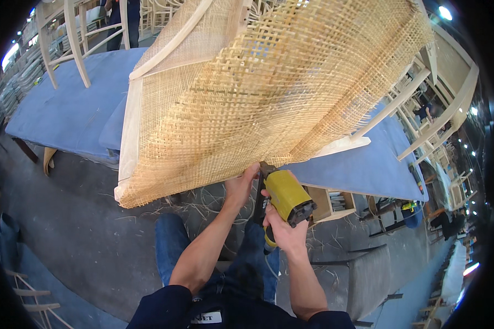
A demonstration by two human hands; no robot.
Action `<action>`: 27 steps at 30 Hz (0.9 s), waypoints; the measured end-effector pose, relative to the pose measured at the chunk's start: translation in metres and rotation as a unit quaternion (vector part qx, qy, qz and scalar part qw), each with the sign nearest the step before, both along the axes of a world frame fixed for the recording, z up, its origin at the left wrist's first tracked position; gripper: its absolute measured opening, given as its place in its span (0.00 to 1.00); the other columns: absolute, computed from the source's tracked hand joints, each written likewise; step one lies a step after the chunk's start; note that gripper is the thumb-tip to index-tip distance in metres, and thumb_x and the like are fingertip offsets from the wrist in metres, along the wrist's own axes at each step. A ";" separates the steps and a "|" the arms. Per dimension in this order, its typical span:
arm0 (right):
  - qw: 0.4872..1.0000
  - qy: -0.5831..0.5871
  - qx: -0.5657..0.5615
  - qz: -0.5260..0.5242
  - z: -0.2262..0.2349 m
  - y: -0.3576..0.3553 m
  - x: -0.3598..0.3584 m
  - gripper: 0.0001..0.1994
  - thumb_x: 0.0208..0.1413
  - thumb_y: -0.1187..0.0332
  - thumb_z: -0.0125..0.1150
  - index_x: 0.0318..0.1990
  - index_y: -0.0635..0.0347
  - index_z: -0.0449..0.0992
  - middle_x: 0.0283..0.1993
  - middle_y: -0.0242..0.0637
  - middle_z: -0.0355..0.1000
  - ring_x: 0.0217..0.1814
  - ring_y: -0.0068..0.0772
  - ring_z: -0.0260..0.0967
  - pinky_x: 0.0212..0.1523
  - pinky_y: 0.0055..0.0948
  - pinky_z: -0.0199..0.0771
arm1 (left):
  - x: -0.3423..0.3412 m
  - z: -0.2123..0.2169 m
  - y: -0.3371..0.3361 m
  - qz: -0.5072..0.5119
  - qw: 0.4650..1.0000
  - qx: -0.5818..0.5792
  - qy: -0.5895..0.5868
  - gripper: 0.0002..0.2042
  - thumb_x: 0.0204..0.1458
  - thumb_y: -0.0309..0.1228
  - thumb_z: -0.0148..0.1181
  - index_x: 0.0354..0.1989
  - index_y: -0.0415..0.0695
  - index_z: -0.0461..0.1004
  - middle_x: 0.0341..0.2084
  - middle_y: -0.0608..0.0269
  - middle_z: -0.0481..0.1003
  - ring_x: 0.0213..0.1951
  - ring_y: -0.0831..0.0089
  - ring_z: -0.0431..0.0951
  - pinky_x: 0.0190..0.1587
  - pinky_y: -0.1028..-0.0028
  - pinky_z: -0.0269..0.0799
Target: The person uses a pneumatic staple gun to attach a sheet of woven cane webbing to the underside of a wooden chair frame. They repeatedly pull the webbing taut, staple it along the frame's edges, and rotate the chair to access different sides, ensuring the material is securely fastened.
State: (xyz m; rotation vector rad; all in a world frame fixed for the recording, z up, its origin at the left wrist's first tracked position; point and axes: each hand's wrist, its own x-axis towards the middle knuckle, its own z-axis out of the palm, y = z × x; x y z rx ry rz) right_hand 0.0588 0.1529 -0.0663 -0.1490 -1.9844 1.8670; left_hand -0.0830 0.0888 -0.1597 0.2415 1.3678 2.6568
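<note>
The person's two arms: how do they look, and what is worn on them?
Both forearms are bare. The left hand and the right hand wear no gloves, and no watch, ring or band shows. Dark navy sleeves are pushed up near the elbows and belong to a dark navy top. A small white label sits on the front of the top. No cable runs along either arm.

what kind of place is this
Most likely a furniture workshop making cane chairs. The right hand grips a yellow staple gun against woven cane webbing on a wooden chair frame, the left hand steadies it, and more bare chair frames stand around.
</note>
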 end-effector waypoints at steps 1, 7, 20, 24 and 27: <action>1.000 -0.002 0.001 0.002 -0.003 0.002 -0.001 0.34 0.58 0.83 0.57 0.73 0.61 0.56 0.51 0.46 0.76 0.30 0.21 0.71 0.28 0.23 0.75 | 0.000 0.000 0.000 -0.001 1.000 0.000 0.001 0.14 0.61 0.35 0.67 0.49 0.38 0.77 0.42 0.62 0.79 0.40 0.73 0.79 0.40 0.71 0.77; 0.998 0.003 0.053 -0.026 -0.011 0.002 -0.006 0.33 0.58 0.81 0.59 0.71 0.61 0.59 0.42 0.40 0.76 0.28 0.21 0.70 0.27 0.23 0.73 | 0.009 0.007 -0.001 0.009 1.000 0.001 -0.013 0.14 0.63 0.32 0.64 0.51 0.37 0.76 0.42 0.62 0.80 0.42 0.74 0.79 0.42 0.71 0.78; 0.998 0.019 0.007 0.054 0.005 0.000 -0.002 0.39 0.57 0.82 0.59 0.76 0.57 0.53 0.54 0.46 0.74 0.40 0.27 0.76 0.35 0.26 0.81 | 0.009 0.009 -0.020 0.095 0.991 0.086 0.032 0.14 0.62 0.25 0.62 0.54 0.35 0.74 0.46 0.57 0.80 0.43 0.69 0.82 0.41 0.67 0.84; 0.996 0.035 -0.003 0.080 0.010 0.005 -0.002 0.41 0.55 0.83 0.60 0.76 0.60 0.50 0.59 0.51 0.72 0.48 0.31 0.76 0.37 0.28 0.82 | 0.007 0.003 -0.018 0.108 0.991 0.066 0.037 0.15 0.61 0.27 0.65 0.53 0.35 0.75 0.45 0.59 0.79 0.43 0.71 0.80 0.44 0.70 0.81; 0.998 0.001 -0.010 0.069 0.011 0.005 0.001 0.41 0.54 0.85 0.58 0.76 0.60 0.50 0.60 0.53 0.71 0.47 0.31 0.76 0.34 0.27 0.81 | 0.006 -0.001 -0.020 0.119 0.991 0.039 0.052 0.15 0.59 0.29 0.67 0.52 0.36 0.75 0.46 0.61 0.79 0.44 0.73 0.79 0.48 0.71 0.78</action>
